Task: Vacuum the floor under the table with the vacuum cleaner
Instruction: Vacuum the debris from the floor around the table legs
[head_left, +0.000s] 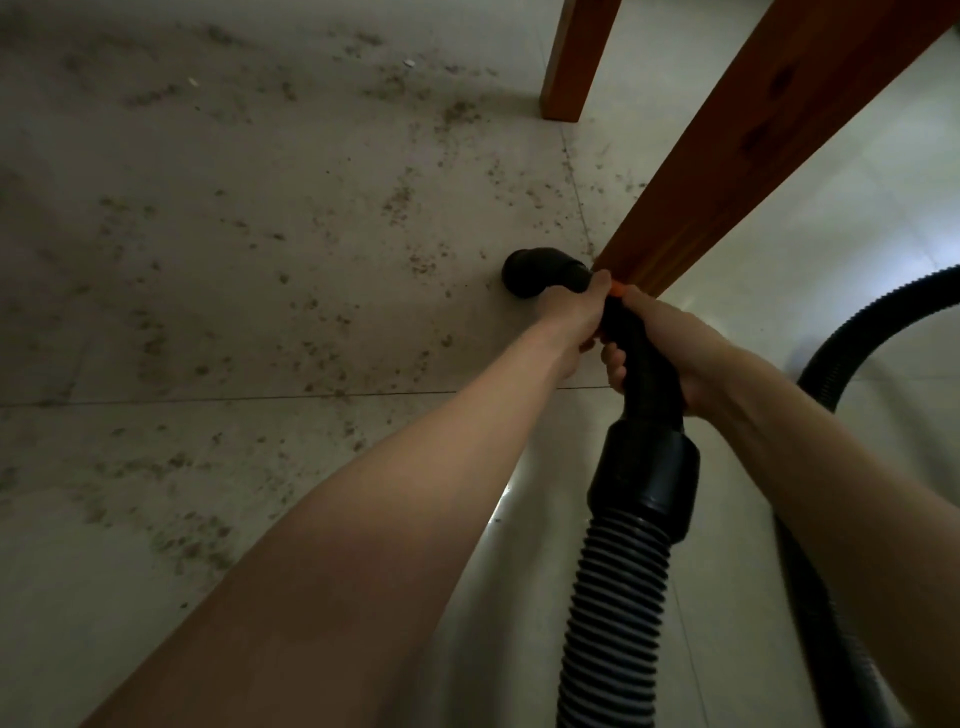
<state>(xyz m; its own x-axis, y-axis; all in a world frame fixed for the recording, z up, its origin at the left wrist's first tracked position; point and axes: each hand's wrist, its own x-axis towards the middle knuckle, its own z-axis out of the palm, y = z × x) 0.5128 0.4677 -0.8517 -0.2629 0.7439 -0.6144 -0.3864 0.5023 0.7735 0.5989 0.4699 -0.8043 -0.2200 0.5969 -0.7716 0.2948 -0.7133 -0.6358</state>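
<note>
The vacuum cleaner's black handle tube (644, 358) runs from about 5 o'clock up toward 11 o'clock, away from the person. Its far end is a bent black nozzle (535, 273) that points down at the tiled floor (260, 312), near the middle of the view. The nozzle sits just beside the foot of a wooden table leg (753, 145), which slants up toward 1 o'clock. A second table leg (571, 62) stands farther off at 12 o'clock.

Both hands hold the handle tube. The left hand (576, 317) is the front one. Its grip is closed tight around the tube, right behind the nozzle, with the thumb on top. The right hand (670, 353) grips the tube just behind it, fingers curled under and around. A small orange part (617, 289) peeks out between the two hands, close to the table leg.

Behind the right hand the tube goes into a thick black collar (644, 467). From there a ribbed black hose (613, 597) drops toward 6 o'clock. More of the hose (852, 338) loops on the floor at 3 o'clock.

Brown crumbs and dust (176, 540) lie all over the floor from 7 o'clock round to 12 o'clock. The floor at 3 o'clock looks brighter and cleaner.
</note>
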